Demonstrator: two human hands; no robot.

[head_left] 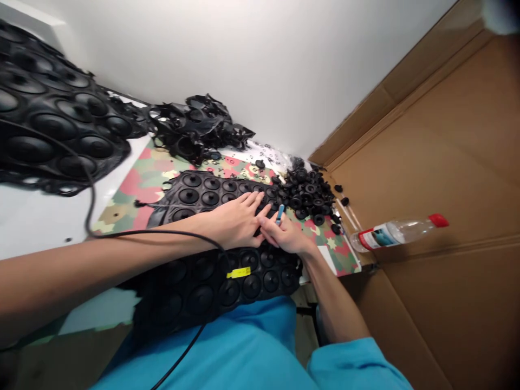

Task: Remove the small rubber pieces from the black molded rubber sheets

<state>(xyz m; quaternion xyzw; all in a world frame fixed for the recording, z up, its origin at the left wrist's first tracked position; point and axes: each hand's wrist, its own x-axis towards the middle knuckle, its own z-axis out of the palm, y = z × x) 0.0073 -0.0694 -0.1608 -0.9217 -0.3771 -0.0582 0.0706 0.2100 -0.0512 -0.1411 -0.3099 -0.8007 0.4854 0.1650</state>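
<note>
A black rubber sheet (202, 298) with rows of round moulded discs lies over the camouflage-patterned mat and hangs over the front edge toward my lap. My left hand (239, 219) rests flat on it with the fingers stretched out. Beside its fingertips, my right hand (284, 233) is closed around a small blue tool (280, 214), whose lower end is hidden by the fingers. A black cable with a yellow tag (239, 272) runs across my left forearm and the sheet.
Loose black round parts (306, 192) are heaped right of the sheet. Torn black scrap (199, 127) lies behind. More moulded sheets (52, 119) are stacked at left. A plastic bottle (398, 233) with a red cap stands at right before cardboard (439, 162).
</note>
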